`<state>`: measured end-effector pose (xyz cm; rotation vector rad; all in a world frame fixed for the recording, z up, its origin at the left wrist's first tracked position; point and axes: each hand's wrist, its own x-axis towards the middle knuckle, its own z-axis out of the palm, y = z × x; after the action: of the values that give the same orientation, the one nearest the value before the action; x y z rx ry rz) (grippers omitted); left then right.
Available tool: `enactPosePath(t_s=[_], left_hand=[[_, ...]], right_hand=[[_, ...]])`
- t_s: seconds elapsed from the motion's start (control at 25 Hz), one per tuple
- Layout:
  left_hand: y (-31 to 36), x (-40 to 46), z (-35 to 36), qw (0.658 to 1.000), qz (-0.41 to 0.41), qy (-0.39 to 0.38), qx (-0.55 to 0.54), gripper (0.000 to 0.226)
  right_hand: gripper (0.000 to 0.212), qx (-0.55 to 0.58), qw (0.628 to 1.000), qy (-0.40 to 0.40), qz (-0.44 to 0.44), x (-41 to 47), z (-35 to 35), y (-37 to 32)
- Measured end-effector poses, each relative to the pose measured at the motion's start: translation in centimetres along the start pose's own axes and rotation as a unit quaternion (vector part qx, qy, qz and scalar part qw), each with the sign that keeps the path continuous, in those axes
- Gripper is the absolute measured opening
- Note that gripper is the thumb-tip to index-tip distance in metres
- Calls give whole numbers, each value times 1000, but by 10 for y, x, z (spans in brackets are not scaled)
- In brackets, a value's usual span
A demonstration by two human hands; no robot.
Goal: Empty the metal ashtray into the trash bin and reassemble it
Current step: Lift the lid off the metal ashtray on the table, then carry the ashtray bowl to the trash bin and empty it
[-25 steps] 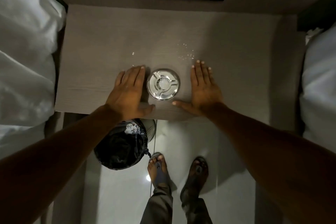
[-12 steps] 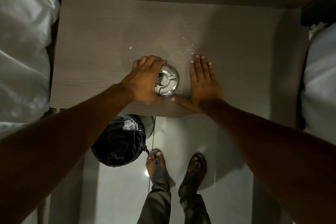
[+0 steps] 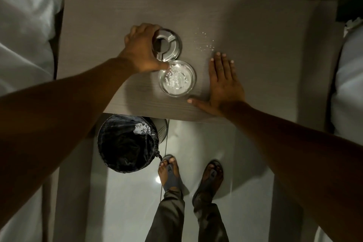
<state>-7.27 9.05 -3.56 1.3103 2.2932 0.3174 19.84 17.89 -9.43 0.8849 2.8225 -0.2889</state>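
Looking down, my left hand (image 3: 140,49) has its fingers closed around one round metal ashtray lid (image 3: 168,44), held off its base above the grey tabletop (image 3: 255,31). Just right of it, one shallow ashtray bowl (image 3: 177,78) sits on the tabletop, holding white bits. My right hand (image 3: 224,84) lies flat, fingers spread, holding nothing; one black-lined trash bin (image 3: 126,143) stands on the floor below.

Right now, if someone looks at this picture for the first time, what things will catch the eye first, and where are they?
First comes the bright ashtray bowl near the table's front edge, with white bits inside. Just behind it the left hand holds the metal lid, while the right hand lies flat beside the bowl. Below the table's edge, on the floor, stands the black-lined trash bin.
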Motion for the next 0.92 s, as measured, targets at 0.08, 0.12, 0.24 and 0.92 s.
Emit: enactPosePath(t_s=[0.08,0.12,0.24,0.92], left_hand=[[-6,-1,3,1000,0,-1,2,115],[-8,-3,7,1000,0,0,0,116],[-8,-6,19,1000,-6,5,-10,116],[-1,-71,63,928,-149,187,-286,35]], right_hand=[[138,3,1000,2,-3,1,1,-4],[138,2,1000,1,-4,0,1,-4],[138,-4,1000,-4,-9,-7,4,0],[137,-19,999,-34,-8,-11,1,6]])
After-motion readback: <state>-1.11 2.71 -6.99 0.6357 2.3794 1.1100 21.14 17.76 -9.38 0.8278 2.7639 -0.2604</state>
